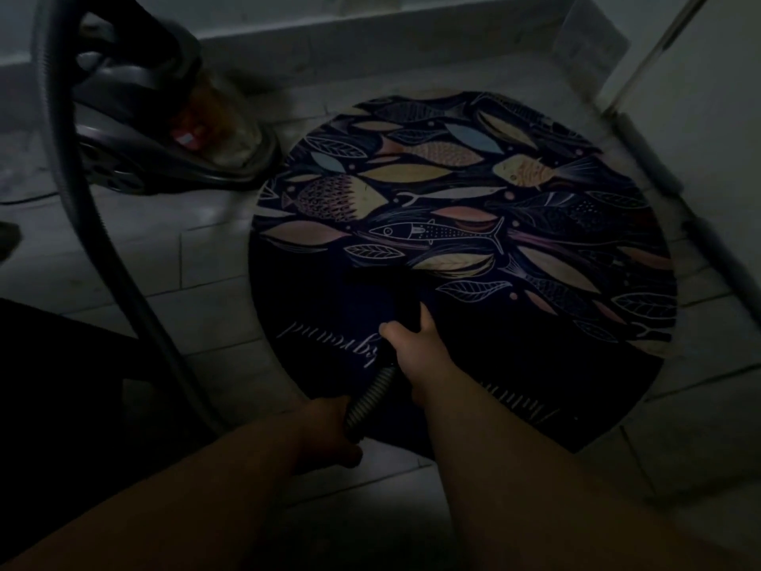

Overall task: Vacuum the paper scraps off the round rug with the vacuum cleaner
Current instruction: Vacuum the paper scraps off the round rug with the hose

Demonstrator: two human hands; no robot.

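Observation:
A round dark rug point(465, 224) printed with fish and leaves lies on the tiled floor. My right hand point(416, 348) grips the black vacuum nozzle point(395, 294), whose head rests on the near, shadowed part of the rug. My left hand point(325, 434) holds the ribbed grey hose point(370, 395) just behind the nozzle. The hose loops up the left side to the vacuum cleaner body point(164, 117), which stands on the floor left of the rug. I see no paper scraps in the dim light.
A white wall base point(370, 30) runs along the back. A door or cabinet edge point(659, 96) and a dark rod point(724, 257) border the rug on the right. A dark mass point(61, 364) sits at the left. Pale floor tiles point(185, 241) surround the rug.

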